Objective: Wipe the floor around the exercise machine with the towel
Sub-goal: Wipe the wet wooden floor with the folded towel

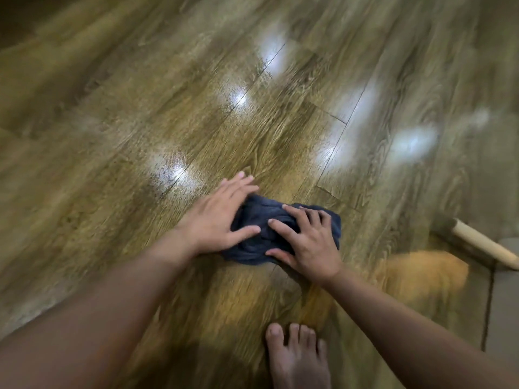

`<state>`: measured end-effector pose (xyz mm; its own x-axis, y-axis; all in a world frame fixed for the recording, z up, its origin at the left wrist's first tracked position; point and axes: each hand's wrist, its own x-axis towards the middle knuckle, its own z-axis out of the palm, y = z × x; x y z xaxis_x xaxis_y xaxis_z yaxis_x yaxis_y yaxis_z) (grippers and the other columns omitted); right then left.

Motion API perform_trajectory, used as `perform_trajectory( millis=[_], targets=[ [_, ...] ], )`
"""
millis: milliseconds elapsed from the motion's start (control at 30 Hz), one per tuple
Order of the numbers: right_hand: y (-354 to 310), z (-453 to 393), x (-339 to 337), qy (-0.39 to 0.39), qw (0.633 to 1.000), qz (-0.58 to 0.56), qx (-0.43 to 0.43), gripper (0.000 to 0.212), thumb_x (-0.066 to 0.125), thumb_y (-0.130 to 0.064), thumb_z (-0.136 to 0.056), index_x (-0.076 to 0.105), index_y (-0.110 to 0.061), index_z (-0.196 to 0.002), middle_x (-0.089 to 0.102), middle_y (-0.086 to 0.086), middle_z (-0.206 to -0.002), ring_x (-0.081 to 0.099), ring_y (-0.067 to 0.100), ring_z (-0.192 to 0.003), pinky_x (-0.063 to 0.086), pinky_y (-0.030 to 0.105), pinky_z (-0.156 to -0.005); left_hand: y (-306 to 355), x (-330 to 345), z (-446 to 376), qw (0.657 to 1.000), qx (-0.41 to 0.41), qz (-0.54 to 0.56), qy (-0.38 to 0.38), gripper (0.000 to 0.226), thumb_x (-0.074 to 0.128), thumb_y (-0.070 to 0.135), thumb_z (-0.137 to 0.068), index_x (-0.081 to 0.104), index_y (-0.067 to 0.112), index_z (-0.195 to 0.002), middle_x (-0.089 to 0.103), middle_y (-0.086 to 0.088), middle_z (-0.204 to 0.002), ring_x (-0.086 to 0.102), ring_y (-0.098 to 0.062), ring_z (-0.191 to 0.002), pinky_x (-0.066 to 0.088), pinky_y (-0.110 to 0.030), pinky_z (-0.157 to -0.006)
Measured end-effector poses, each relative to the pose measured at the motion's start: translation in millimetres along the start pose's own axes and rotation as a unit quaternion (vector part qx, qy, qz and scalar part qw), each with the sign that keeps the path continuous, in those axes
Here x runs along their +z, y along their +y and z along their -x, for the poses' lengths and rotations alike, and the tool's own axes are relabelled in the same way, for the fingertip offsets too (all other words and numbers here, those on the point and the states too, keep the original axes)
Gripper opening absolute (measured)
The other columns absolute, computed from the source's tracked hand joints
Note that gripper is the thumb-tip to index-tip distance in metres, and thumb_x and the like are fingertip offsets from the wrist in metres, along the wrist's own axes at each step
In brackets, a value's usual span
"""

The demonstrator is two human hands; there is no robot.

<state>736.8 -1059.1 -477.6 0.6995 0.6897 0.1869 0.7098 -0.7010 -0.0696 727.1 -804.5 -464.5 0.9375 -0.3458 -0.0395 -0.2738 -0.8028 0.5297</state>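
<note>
A bunched dark blue towel (257, 220) lies on the wooden plank floor (196, 122) in the middle of the view. My left hand (217, 217) presses on the towel's left end with straight, spread fingers. My right hand (306, 238) lies flat on its right half, fingers spread over the cloth. No exercise machine is in view. The picture is blurred by motion.
My bare foot (296, 357) stands on the floor just behind the towel. A pale wooden rod or leg (483, 244) sits at the right edge, beside a blurred orange patch (421, 273). Bright light reflections dot the planks ahead.
</note>
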Motion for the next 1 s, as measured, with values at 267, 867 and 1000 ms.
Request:
perform_trajectory(
  millis=[267,867,1000],
  targets=[
    [62,-69,10,0.003,0.995,0.010,0.101,0.061,0.055,-0.069,-0.086,0.061,-0.027,-0.130,0.057,0.013,-0.131,0.055,0.040,-0.102,0.043,0.055,-0.086,-31,-24,-63,0.967,-0.209,-0.140,0.031,0.062,0.045,0.037,-0.097,0.019,0.039,-0.153,0.006,0.001,-0.166,-0.005,-0.023,-0.153,-0.001,-0.070,-0.115],
    [117,-154,4,-0.055,0.945,0.040,0.319,0.059,0.049,-0.061,-0.093,0.031,-0.036,-0.144,0.038,0.014,-0.139,0.042,0.041,-0.120,0.031,0.060,-0.103,-58,-26,-91,0.928,-0.319,-0.011,-0.192,0.076,0.031,0.075,-0.091,-0.029,0.064,-0.135,-0.056,0.015,-0.140,-0.054,-0.022,-0.128,-0.026,-0.077,-0.091],
    [17,-82,-7,-0.083,0.971,0.003,0.224,0.061,0.054,-0.062,-0.089,0.043,-0.034,-0.143,0.042,0.014,-0.141,0.046,0.043,-0.116,0.036,0.061,-0.101,-60,-31,-93,0.936,-0.319,0.008,-0.148,0.054,0.026,0.063,-0.099,-0.004,0.067,-0.143,-0.030,0.017,-0.159,-0.035,-0.019,-0.144,-0.016,-0.079,-0.101]
  ],
)
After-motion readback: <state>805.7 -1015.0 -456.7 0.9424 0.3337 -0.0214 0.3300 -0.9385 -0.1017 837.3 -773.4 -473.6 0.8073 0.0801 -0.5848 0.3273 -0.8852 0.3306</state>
